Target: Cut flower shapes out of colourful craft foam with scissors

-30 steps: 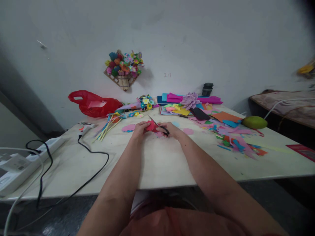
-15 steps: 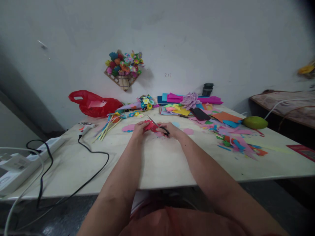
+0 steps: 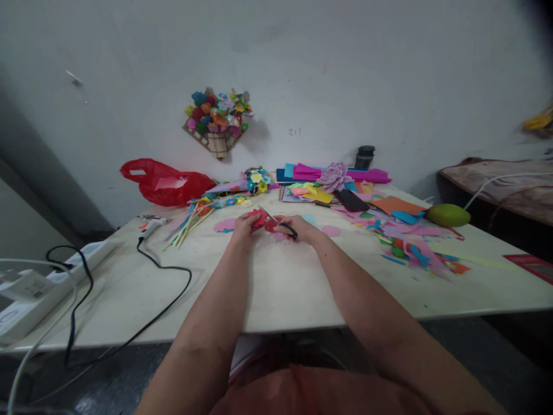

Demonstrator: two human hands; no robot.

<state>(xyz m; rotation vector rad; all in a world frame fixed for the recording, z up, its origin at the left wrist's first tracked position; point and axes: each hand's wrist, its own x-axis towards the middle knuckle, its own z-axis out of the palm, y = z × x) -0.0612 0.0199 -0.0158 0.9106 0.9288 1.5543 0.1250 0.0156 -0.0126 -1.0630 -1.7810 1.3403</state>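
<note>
Head view: left fingers [image 3: 246, 219] pinch red piece [image 3: 258, 219], right fingers [image 3: 286, 219] grip scissors [image 3: 290, 231]; wall writing [image 3: 294, 132] resembles "217".

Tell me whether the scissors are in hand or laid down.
In hand: the right hand grips the scissors by the handle end, while the other end juts out beside the red piece in the left hand.

A pale table [image 3: 294, 294] bears a red plastic bag [image 3: 177, 187] at ten o'clock, a white glue gun [image 3: 151, 227] (its cord [image 3: 162, 267] black) at nine, coloured scraps [image 3: 419, 255] at three and, at two, possibly a green fruit [image 3: 448, 215].
</note>
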